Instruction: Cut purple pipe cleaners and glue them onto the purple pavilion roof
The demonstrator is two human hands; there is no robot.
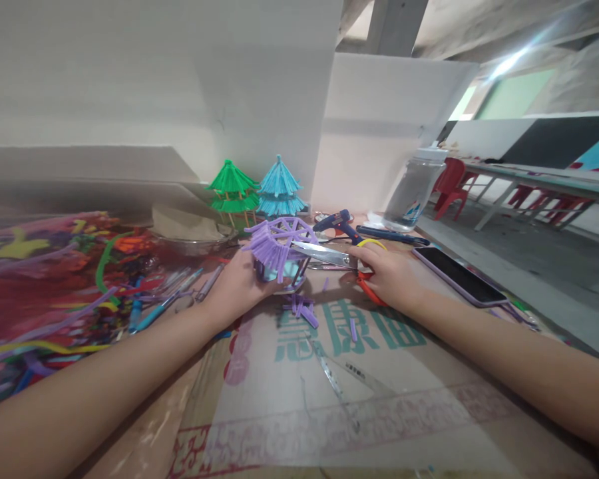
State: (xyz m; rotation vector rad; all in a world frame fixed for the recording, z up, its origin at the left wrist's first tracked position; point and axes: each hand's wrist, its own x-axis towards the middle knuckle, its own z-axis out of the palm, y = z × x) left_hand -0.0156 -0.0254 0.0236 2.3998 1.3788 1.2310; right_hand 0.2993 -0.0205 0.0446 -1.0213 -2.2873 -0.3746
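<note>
A small purple pavilion model [274, 246], its roof partly covered with fuzzy purple strips, is held by my left hand [238, 279], fingers wrapped round its lower left side. My right hand [387, 276] grips a pair of scissors [324, 253] with red and yellow handles. The blades point left, their tips at the model's roof edge; whether a strip lies between them I cannot tell. Cut purple pieces [304, 311] lie on the printed cardboard [289, 406] below the model.
Behind stand a green pavilion model [232, 186] and a blue one [279, 186]. A blue glue gun [340, 223], a phone [459, 274] and a clear water bottle [414, 189] are at the right. Colourful fuzzy strips [44, 286] pile up at the left beside several pens [167, 309].
</note>
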